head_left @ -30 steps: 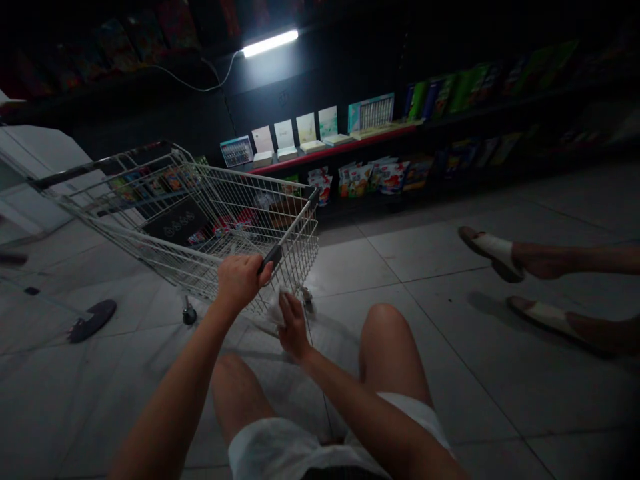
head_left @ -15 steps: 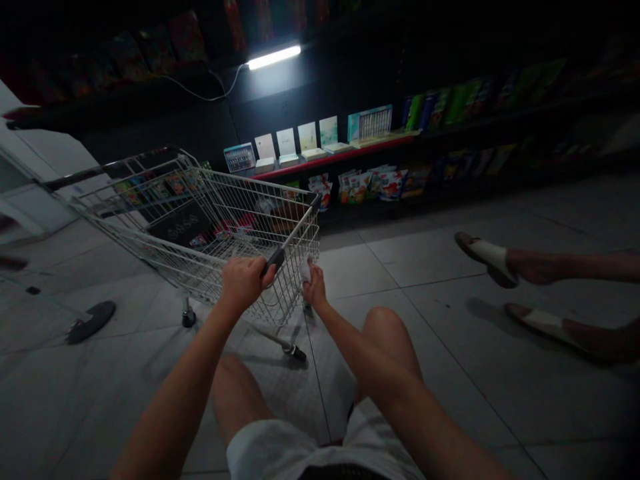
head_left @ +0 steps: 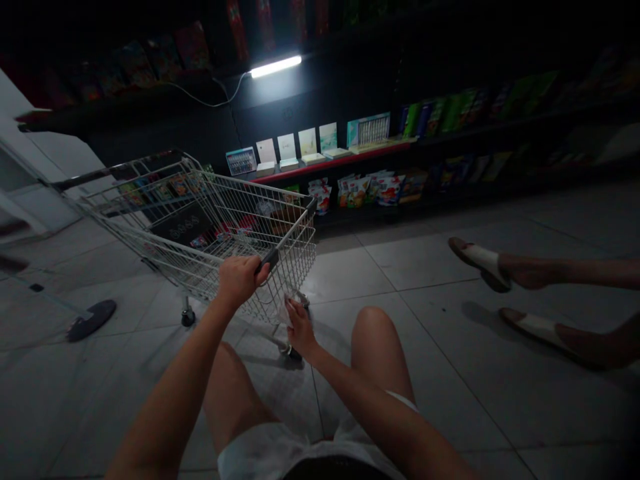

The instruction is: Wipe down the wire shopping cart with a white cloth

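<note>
A metal wire shopping cart [head_left: 295,247] stands in front of me with one corner toward my knees. My left hand [head_left: 239,279] is closed around the near corner of its top rim, beside the dark corner cap [head_left: 269,261]. Lower down, my right hand [head_left: 301,327] pinches a crumpled white wipe [head_left: 284,312] against the wire end of the basket, just above a caster [head_left: 291,351]. Its fingertips are partly hidden by the wipe and the dim light. A dark sign plate [head_left: 183,225] hangs on the cart's inside.
Behind the cart runs a dark shelf with propped books [head_left: 309,143] and snack bags [head_left: 370,190] under a lit tube [head_left: 276,67]. Another person's feet in shoes [head_left: 483,260] are at the right. A round post base [head_left: 91,320] stands on the left floor.
My right hand has moved down and slightly left with the wipe, from near the basket's upper end to its lower wires. My left hand stays on the rim.
</note>
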The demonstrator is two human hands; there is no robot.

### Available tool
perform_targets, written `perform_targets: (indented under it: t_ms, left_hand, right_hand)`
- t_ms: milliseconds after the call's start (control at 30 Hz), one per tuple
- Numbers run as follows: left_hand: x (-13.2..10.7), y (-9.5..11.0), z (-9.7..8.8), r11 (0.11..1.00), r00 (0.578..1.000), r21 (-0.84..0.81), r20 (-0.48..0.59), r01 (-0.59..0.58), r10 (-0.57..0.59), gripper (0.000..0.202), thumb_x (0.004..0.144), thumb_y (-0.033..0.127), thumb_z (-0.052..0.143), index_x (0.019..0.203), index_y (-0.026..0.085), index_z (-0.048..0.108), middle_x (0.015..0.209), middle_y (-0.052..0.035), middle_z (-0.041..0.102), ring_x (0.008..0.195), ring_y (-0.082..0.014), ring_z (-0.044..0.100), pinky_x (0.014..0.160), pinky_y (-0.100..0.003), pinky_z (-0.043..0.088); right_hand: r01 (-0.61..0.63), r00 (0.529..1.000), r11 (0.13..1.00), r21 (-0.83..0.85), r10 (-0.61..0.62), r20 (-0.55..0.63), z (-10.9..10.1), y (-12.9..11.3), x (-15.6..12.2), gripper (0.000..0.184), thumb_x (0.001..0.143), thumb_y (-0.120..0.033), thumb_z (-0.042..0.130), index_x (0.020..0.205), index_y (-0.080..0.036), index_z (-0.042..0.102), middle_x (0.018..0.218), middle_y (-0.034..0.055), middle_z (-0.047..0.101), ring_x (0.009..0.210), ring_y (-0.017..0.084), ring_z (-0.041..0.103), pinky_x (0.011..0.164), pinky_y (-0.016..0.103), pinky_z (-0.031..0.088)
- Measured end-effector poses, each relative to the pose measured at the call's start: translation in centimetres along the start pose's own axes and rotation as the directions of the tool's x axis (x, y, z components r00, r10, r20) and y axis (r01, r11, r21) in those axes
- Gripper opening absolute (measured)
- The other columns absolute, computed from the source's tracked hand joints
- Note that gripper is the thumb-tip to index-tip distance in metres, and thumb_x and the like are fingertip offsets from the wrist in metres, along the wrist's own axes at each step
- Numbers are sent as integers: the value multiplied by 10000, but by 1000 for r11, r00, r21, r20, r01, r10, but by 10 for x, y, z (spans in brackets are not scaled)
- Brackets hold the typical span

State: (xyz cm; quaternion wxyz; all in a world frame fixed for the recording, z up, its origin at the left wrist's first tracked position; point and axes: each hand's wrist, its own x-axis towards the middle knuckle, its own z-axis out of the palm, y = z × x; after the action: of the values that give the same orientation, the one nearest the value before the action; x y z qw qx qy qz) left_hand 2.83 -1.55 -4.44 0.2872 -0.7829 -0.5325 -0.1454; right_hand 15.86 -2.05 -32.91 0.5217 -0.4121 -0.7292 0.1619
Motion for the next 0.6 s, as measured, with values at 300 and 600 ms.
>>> perform_targets:
  t_ms: [300,600]
  left_hand:
    - [3,2,-2,1000,1000,-22,30,9,-8,367,950,405,465,700,199,638,683,-81,706,676,-217,646,615,-331,290]
    - [4,2,3,999,1000,-41,12,9,-8,370,948,424,465,713,201,644,683,-76,700,682,-223,643,632,-332,307]
  right_hand:
    - [-132,990,991,-12,132,-43,-42,71,52,739,581,-4,434,1272,-207,601,1290,75,583,1206,192,558,1082,410,474]
    - [-176,973,984,-35,169,-156,3,72,84,708,677,-82,429,1384,-111,440,1271,153,563,1234,251,510,1090,508,444]
